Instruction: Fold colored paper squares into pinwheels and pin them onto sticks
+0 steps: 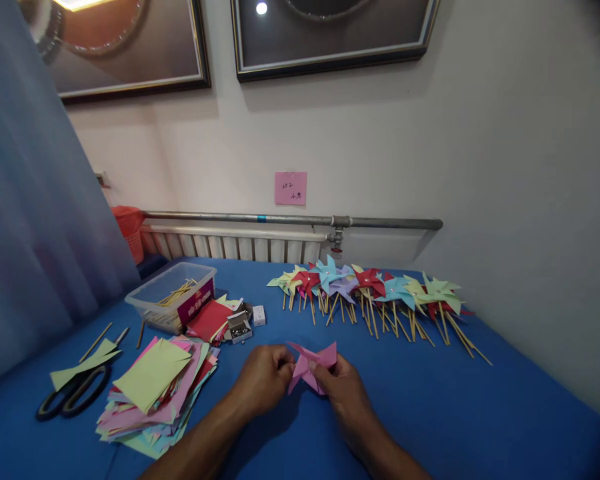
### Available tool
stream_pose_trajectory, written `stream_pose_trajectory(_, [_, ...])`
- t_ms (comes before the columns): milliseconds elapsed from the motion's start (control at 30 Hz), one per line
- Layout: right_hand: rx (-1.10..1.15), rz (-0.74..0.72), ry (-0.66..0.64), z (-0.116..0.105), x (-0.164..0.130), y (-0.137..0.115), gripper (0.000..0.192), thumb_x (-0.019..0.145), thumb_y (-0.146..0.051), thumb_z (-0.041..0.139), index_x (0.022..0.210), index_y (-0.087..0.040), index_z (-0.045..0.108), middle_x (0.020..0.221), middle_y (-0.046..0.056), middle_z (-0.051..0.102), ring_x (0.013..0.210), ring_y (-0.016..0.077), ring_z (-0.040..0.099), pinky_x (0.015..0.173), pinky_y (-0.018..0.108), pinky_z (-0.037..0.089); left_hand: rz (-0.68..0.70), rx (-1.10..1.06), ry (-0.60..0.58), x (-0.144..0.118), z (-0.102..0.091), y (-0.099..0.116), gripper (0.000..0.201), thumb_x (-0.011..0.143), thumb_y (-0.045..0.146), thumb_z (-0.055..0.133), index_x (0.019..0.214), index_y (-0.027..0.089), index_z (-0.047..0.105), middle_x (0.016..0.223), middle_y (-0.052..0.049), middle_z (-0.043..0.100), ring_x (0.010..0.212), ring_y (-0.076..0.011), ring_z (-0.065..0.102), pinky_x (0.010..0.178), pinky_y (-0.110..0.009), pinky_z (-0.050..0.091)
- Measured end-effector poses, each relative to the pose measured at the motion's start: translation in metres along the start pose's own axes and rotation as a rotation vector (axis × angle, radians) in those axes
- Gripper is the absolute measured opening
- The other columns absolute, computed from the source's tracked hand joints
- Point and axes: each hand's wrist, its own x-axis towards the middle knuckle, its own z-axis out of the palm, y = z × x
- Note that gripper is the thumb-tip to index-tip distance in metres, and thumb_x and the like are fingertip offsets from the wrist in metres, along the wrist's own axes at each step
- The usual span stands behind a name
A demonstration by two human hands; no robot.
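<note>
**Fingertips pinch a pink paper pinwheel over the blue table**

Fingers of both hands grasp the pink pinwheel (313, 369), held just above the table (430, 400) near its front edge. The left hand (263, 380) curls in, fingertips pinching the paper's left side near the centre; the right hand (343, 387) grips its right and lower folds from below. Both forearms reach in from the bottom, wrists low, knuckles up.

Judging by its look, the paper is very light, thin and easily creased or torn, so it is best held by light pinches at the centre where the folded points meet.

Nearby lie a paper stack (155, 393), scissors (73, 393), a plastic box (173, 293) and finished pinwheels (375, 293).
</note>
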Motion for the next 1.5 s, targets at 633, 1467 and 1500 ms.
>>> stream_pose_trajectory(633, [-0.001,0.013,0.002,0.0002,-0.0018,-0.0026,0.036,0.066,-0.05,0.081,0.082,-0.019,0.072,0.066,-0.001,0.067,0.058,0.0164,0.053,0.057,0.027,0.043,0.025,0.024,0.014,-0.0024,0.0013,0.0045,0.018,0.081,0.013,0.051,0.069,0.018,0.063,0.064,0.002,0.063,0.062,-0.0127,0.054,0.06,-0.025,0.03])
stream_pose_trajectory(1467, [-0.012,0.01,-0.001,-0.0001,-0.0008,-0.0052,0.032,0.067,-0.051,0.078,0.078,-0.024,0.066,0.067,-0.001,0.067,0.06,0.0191,0.054,0.057,0.029,0.04,0.04,0.016,0.03,-0.0011,0.004,-0.0003,0.017,0.079,0.015,0.05,0.066,0.019,0.059,0.062,0.003,0.059,0.062,-0.0128,0.052,0.06,-0.025,0.031])
stream_pose_trajectory(1500, [-0.02,-0.002,0.003,0.0,-0.0006,-0.0044,0.031,0.068,-0.051,0.077,0.077,-0.024,0.065,0.067,-0.001,0.067,0.06,0.019,0.054,0.056,0.028,0.04,0.042,0.018,0.032,-0.0012,0.0039,0.0,0.017,0.079,0.015,0.05,0.066,0.019,0.059,0.063,0.002,0.059,0.062,-0.0128,0.052,0.06,-0.025,0.031])
